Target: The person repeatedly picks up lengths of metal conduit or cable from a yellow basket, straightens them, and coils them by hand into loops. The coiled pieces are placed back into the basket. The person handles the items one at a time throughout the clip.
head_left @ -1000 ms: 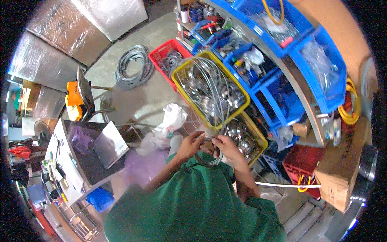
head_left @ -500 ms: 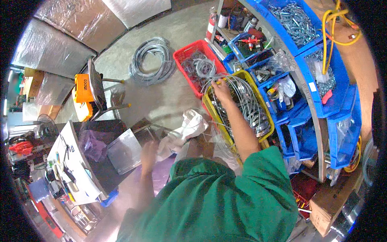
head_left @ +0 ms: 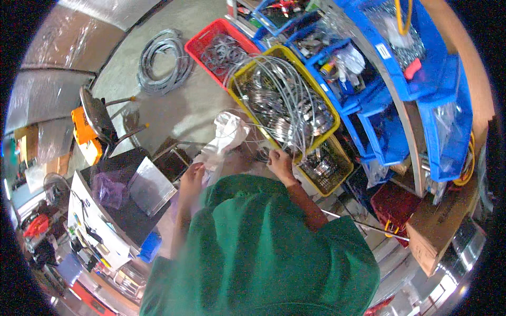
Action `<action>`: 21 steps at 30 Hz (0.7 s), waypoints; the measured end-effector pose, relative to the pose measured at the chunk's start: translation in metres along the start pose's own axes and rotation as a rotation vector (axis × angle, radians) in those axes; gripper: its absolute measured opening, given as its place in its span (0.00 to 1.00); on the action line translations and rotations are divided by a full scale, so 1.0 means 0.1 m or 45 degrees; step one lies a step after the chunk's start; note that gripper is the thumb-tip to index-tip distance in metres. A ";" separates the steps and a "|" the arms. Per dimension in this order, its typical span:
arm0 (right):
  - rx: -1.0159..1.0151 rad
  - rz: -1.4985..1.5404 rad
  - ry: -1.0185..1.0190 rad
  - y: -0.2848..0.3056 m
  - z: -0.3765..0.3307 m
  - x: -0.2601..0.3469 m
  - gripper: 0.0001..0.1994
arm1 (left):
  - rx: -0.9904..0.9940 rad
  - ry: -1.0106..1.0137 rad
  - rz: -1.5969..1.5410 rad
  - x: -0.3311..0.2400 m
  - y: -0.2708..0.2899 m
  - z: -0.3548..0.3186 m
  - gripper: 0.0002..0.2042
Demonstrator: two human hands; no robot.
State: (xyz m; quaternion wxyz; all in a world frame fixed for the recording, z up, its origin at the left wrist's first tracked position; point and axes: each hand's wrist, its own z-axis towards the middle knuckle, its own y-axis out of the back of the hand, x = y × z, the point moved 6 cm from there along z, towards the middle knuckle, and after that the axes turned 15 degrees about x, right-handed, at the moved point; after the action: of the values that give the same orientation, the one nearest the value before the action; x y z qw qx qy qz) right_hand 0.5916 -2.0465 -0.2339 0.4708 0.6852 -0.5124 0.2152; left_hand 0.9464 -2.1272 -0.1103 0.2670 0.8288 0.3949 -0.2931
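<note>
Floor (head_left: 176, 110): grey and hard, with a big grey coil (head_left: 183, 63) lying flat on it.
Far left: big boxes (head_left: 42, 89) in shiny clear wrap.
Counter (head_left: 120, 247): white, on my left, with pens and small tools; a purple bag (head_left: 110, 190) and a silver sheet (head_left: 152, 187) lie on the dark part beside it.
Shelf (head_left: 414, 142): on my right, full of blue bins (head_left: 445, 158); a brown box (head_left: 429, 231) is below.
Labels: one blue bin has a white label (head_left: 383, 50), too small to read.
Cables (head_left: 295, 100): thin, grey and loopy, lying over shiny metal parts (head_left: 282, 126) in the yellow basket (head_left: 311, 77) in front of me, beside a red basket (head_left: 203, 32).
Right grip (head_left: 279, 163): fingers bent, near the yellow basket's close corner; I can't tell if I'm pinching a cable.
Left grip (head_left: 193, 176): blurry, near the white bag (head_left: 229, 129); I can't tell if it's spread or pressed together.
</note>
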 end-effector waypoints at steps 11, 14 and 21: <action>-0.489 -0.566 -0.207 1.32 0.72 0.14 0.08 | 0.054 0.003 0.287 -0.23 -0.82 -0.42 0.19; -0.320 -0.573 -0.226 1.31 0.83 0.02 0.07 | 0.035 -0.006 0.329 -0.25 -0.90 -0.52 0.18; -0.357 -0.264 0.053 1.46 0.63 0.02 0.12 | -0.038 -0.071 0.281 -0.40 -0.94 -0.65 0.18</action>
State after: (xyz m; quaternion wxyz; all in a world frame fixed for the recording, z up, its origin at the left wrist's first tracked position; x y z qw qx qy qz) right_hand 0.4487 -2.1068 -0.1998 0.5919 0.6574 -0.4542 0.1060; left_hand 0.8678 -2.0517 -0.0576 0.3208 0.8547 0.2978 -0.2790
